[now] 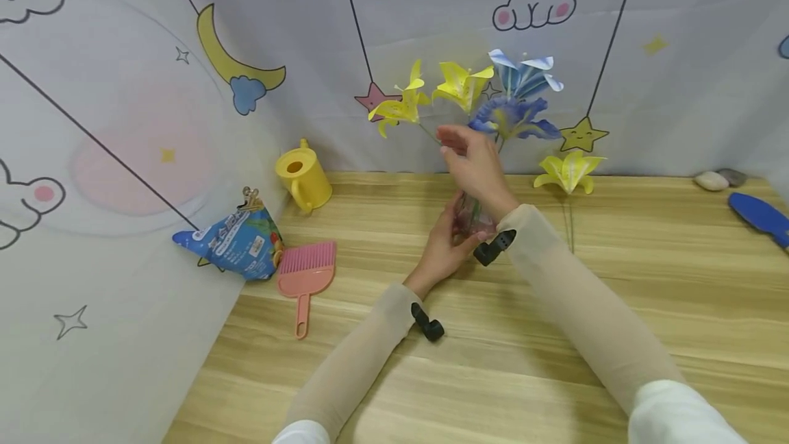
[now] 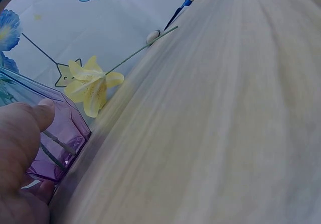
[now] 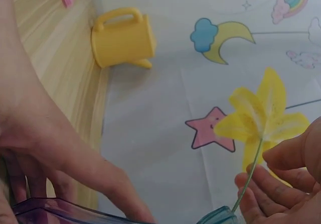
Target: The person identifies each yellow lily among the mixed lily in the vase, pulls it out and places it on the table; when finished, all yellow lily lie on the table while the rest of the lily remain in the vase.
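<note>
A clear purple-tinted glass vase (image 1: 472, 221) stands on the table, its base pale purple and its mouth teal in the wrist views. My left hand (image 1: 445, 247) grips its side low down. Stems show through the vase wall. Above it rise a yellow lily (image 1: 464, 84), a light blue lily (image 1: 524, 77) and a blue-purple iris (image 1: 516, 117). Another yellow lily (image 3: 263, 108) leans left, its thin green stem running to the vase mouth. My right hand (image 1: 477, 163) is above the vase, its relaxed fingers touching that stem, thumb apart from it.
One more yellow lily (image 1: 568, 171) lies right of the vase. Leftward are a yellow watering can (image 1: 311, 180), a pink brush and dustpan (image 1: 306, 279) and a clipped blue bag (image 1: 240, 245). Stones (image 1: 711, 180) and a blue trowel (image 1: 758, 214) lie far right. Printed cloth borders the table.
</note>
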`<action>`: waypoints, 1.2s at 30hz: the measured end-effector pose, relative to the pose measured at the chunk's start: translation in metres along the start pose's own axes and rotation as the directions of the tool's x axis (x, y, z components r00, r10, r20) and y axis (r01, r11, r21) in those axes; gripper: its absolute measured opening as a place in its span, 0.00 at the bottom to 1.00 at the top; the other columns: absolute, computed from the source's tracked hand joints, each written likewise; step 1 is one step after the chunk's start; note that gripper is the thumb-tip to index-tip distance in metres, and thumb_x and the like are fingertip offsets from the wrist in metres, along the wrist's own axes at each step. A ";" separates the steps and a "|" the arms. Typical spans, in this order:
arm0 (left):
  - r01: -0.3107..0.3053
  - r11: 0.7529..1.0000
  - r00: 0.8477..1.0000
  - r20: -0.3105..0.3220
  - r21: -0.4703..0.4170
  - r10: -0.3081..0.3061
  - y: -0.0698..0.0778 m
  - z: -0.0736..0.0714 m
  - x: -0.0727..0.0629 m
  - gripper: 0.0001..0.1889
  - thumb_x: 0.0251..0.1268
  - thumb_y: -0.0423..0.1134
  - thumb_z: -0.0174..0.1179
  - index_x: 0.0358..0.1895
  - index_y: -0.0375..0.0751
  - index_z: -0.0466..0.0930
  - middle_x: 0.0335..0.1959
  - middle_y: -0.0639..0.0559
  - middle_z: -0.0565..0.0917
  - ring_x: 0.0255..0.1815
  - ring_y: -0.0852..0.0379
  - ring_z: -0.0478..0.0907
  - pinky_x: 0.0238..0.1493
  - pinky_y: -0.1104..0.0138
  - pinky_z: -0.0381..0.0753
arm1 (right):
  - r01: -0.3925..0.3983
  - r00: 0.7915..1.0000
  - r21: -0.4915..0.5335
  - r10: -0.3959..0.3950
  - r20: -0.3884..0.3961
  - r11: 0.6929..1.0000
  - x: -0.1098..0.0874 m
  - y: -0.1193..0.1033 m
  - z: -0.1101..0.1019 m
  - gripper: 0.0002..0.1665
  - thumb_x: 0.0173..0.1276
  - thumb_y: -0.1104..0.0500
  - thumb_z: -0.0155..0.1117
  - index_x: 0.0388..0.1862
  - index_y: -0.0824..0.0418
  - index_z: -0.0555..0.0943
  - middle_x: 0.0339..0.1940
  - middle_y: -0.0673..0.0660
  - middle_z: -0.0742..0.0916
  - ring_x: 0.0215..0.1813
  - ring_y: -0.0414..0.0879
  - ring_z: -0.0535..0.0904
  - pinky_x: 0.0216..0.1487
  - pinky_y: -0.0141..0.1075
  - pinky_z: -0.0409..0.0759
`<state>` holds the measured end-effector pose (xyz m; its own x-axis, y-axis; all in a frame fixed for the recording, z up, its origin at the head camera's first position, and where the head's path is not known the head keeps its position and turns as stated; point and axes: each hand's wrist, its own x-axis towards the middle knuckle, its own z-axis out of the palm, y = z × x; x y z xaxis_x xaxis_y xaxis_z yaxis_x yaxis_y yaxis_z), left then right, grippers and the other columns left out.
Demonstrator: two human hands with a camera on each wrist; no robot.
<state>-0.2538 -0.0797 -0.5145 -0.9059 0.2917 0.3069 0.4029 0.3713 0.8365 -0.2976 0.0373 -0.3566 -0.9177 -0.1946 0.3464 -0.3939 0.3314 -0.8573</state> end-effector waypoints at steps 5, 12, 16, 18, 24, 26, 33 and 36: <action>-0.013 1.000 1.000 -0.006 0.010 0.013 0.000 0.002 0.001 0.49 0.75 0.39 0.68 0.89 0.57 0.46 0.79 0.39 0.71 0.68 0.45 0.80 0.66 0.58 0.85 | -0.018 0.999 0.001 0.018 -0.027 1.000 0.006 -0.003 0.001 0.21 0.82 0.64 0.60 0.70 0.62 0.82 0.65 0.62 0.89 0.68 0.55 0.85 0.74 0.49 0.80; -0.006 1.000 1.000 -0.002 0.010 0.006 0.000 0.001 0.000 0.48 0.75 0.41 0.69 0.89 0.56 0.47 0.78 0.39 0.72 0.69 0.45 0.80 0.66 0.58 0.84 | -0.054 0.998 -0.002 0.054 -0.031 0.999 0.010 -0.005 0.004 0.21 0.82 0.64 0.59 0.70 0.61 0.83 0.62 0.63 0.90 0.64 0.56 0.86 0.71 0.50 0.81; -0.007 1.000 1.000 0.002 -0.003 0.007 0.000 0.001 -0.002 0.47 0.76 0.42 0.67 0.89 0.55 0.47 0.79 0.38 0.71 0.72 0.44 0.79 0.68 0.53 0.84 | -0.053 0.997 -0.008 0.053 -0.048 0.999 0.009 -0.003 0.007 0.21 0.81 0.65 0.59 0.68 0.61 0.84 0.59 0.63 0.91 0.60 0.56 0.87 0.67 0.49 0.83; -0.007 1.000 1.000 0.005 -0.004 0.007 0.000 0.001 -0.002 0.47 0.75 0.42 0.67 0.89 0.55 0.47 0.79 0.38 0.71 0.71 0.43 0.79 0.68 0.53 0.84 | -0.049 0.997 -0.008 0.048 -0.062 0.999 0.010 -0.002 0.008 0.20 0.80 0.65 0.60 0.67 0.61 0.85 0.58 0.63 0.91 0.59 0.55 0.87 0.67 0.49 0.83; -0.009 1.000 1.000 0.016 0.010 0.009 -0.002 0.001 0.000 0.49 0.73 0.41 0.66 0.90 0.55 0.45 0.80 0.39 0.71 0.72 0.45 0.78 0.68 0.57 0.83 | -0.038 0.996 -0.004 0.038 -0.075 0.999 0.012 -0.001 0.009 0.19 0.81 0.66 0.59 0.66 0.63 0.85 0.57 0.64 0.91 0.58 0.56 0.87 0.67 0.49 0.83; -0.010 1.000 1.000 0.020 0.015 0.009 -0.002 0.001 0.000 0.49 0.73 0.41 0.66 0.90 0.56 0.44 0.81 0.40 0.70 0.71 0.46 0.78 0.68 0.58 0.83 | -0.038 0.996 0.003 0.038 -0.075 0.999 0.013 -0.002 0.009 0.19 0.81 0.66 0.60 0.66 0.63 0.85 0.57 0.64 0.91 0.58 0.56 0.87 0.66 0.48 0.83; -0.011 0.999 1.000 0.019 -0.031 0.012 -0.004 -0.001 0.002 0.50 0.73 0.41 0.66 0.90 0.59 0.44 0.83 0.43 0.67 0.68 0.47 0.78 0.67 0.60 0.83 | -0.027 0.995 0.028 0.030 -0.096 0.999 0.016 -0.009 0.009 0.18 0.80 0.67 0.60 0.65 0.62 0.86 0.55 0.63 0.92 0.56 0.54 0.89 0.64 0.47 0.85; -0.003 0.999 1.000 0.016 -0.048 0.004 -0.004 -0.001 0.002 0.50 0.72 0.39 0.66 0.89 0.61 0.45 0.84 0.43 0.66 0.67 0.47 0.79 0.67 0.62 0.83 | -0.016 0.994 0.033 0.019 -0.106 0.999 0.018 -0.014 0.009 0.18 0.80 0.68 0.60 0.64 0.61 0.87 0.54 0.62 0.93 0.54 0.53 0.91 0.63 0.45 0.86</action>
<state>-0.2574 -0.0818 -0.5169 -0.9021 0.3075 0.3028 0.3991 0.3273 0.8565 -0.3075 0.0208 -0.3416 -0.9255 -0.0892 0.3681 -0.3773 0.3037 -0.8749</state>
